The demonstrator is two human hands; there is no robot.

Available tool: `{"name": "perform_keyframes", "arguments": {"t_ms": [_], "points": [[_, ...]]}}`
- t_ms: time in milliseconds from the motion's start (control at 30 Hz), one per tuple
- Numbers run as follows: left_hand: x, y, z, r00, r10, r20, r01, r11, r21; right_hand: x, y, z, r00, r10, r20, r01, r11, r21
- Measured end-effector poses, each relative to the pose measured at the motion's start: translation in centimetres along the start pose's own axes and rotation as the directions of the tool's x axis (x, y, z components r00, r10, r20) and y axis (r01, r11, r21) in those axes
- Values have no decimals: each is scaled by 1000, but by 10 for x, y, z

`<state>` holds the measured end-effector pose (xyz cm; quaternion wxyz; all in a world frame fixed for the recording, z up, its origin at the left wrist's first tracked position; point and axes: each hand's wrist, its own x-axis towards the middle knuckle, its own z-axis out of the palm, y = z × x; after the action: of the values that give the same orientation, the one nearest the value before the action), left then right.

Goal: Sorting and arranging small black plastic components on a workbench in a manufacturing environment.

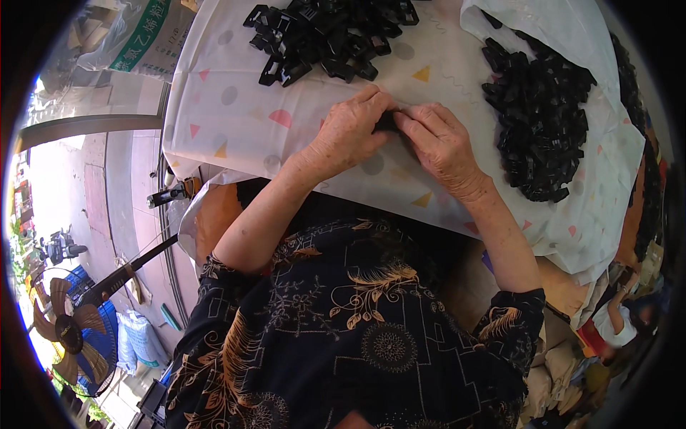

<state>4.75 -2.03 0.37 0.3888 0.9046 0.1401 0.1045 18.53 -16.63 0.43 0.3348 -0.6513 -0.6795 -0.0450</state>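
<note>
Both my hands meet over the near middle of the table, closed around a small black plastic piece (pixel 386 123). My left hand (pixel 354 123) grips it from the left with curled fingers. From the other side my right hand (pixel 437 141) pinches it between thumb and fingers. Much of the piece is hidden, so its exact kind does not show. Just beyond my hands lies a heap of black plastic buckle-like parts (pixel 329 36). A second heap of black plastic parts (pixel 539 121) is to the right of my right hand.
A white patterned tablecloth (pixel 236 136) covers the table and hangs over its near edge. White sheeting (pixel 564 36) lies beside the right heap. A printed sack (pixel 146 39) stands at far left, a fan (pixel 69 332) at lower left. Another person (pixel 616 322) is at the right edge.
</note>
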Motion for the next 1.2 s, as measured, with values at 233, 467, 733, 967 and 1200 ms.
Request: {"name": "perform_keyframes", "arguments": {"t_ms": [233, 467, 733, 967, 1200], "points": [[0, -5, 3, 995, 22, -95, -28, 998, -60, -13, -5, 1, 999, -4, 32, 10, 977, -213], [4, -12, -1, 996, 65, -58, -69, 996, -63, -24, -6, 1, 996, 94, 10, -91, 985, -147], [11, -34, -53, 950, 7, -313, 127, 905, 405, -33, 56, -62, 973, 223, -55, -200, 706, -680], [8, -34, -51, 969, 63, -237, 69, 857, 510, -26, 74, -69, 977, 214, 26, -115, 622, -775], [13, -16, -36, 977, 86, -193, -2, 917, 399, -19, 55, -59, 988, 149, 30, -104, 810, -577]]}}
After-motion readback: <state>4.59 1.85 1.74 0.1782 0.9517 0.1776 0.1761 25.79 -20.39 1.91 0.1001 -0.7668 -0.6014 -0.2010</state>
